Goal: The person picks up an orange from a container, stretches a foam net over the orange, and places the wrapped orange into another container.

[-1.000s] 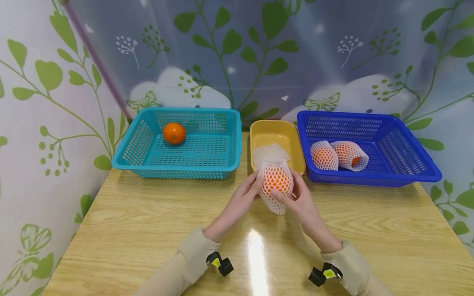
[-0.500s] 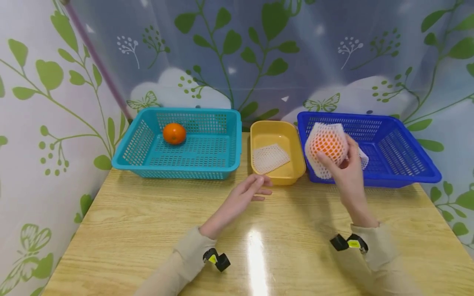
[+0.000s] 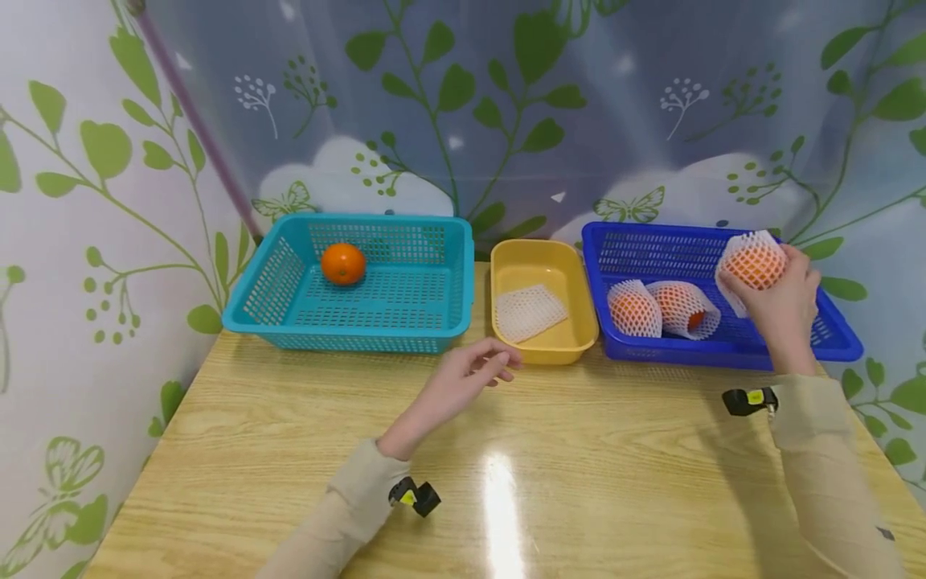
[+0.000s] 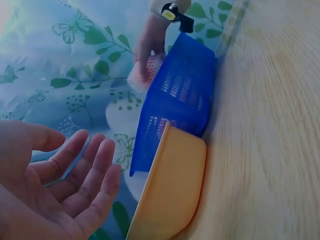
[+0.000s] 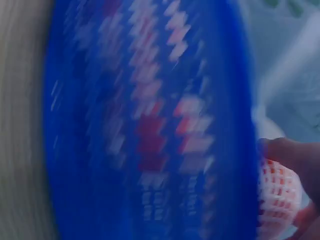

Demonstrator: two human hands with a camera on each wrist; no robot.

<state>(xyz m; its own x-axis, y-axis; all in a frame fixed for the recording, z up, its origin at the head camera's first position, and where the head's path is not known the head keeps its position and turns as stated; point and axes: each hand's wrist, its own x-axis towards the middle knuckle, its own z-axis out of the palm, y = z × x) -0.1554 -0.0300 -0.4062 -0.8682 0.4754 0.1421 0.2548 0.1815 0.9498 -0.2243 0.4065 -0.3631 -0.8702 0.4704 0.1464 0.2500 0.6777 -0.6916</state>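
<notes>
Over the right part of the blue basket (image 3: 716,347), my right hand (image 3: 784,301) grips an orange in a white foam net (image 3: 754,264). The same netted orange (image 5: 280,192) shows at the right edge of the blurred right wrist view. Two more netted oranges, one at the left (image 3: 633,309) and one beside it (image 3: 682,309), lie inside that basket. My left hand (image 3: 463,376) hovers near the front of the yellow tray (image 3: 553,354) and holds nothing. In the left wrist view the left hand (image 4: 75,185) has its palm visible and its fingers loosely bent.
A flat white foam net (image 3: 530,312) lies in the yellow tray. At the left, a teal basket (image 3: 347,342) contains one bare orange (image 3: 343,264). All three containers stand along the back of the wooden table (image 3: 347,410), before a leaf-patterned curtain (image 3: 506,161).
Both hands were at the netted orange in front of the yellow tray. The left hand let go, and the right hand carried the orange rightward over the blue basket. The left hand drew slightly left.
</notes>
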